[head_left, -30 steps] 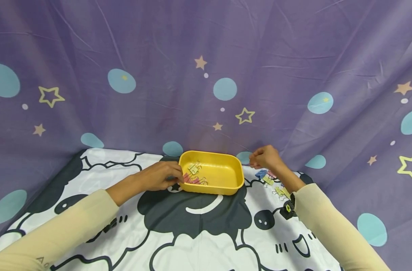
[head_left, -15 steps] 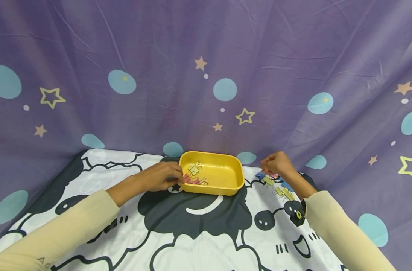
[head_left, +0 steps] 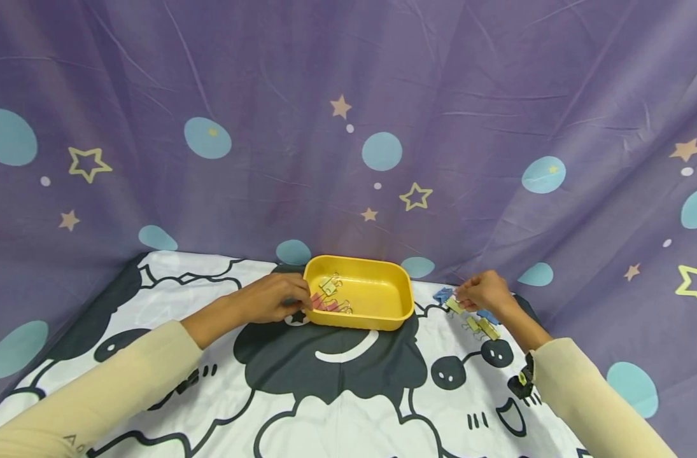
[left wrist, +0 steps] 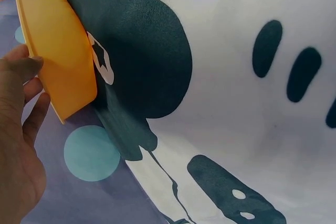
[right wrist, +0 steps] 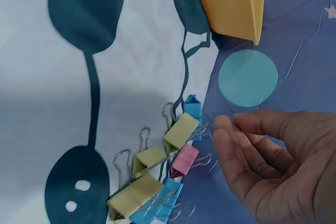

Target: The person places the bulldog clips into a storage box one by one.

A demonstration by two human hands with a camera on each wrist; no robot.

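Two hands are seen: the left hand [head_left: 270, 299] is rested with relaxed fingers against the yellow tray [head_left: 395, 310], while the right hand [right wrist: 273, 163], loosely open and holding nothing, is held just beside the binder clips [right wrist: 173, 166] on the printed cloth [head_left: 337, 394].

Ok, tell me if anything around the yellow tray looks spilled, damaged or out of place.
Nothing stands out. The yellow tray sits level with a few clips inside. The loose binder clips lie in a small heap beside the right hand. The left hand touches the tray's end.
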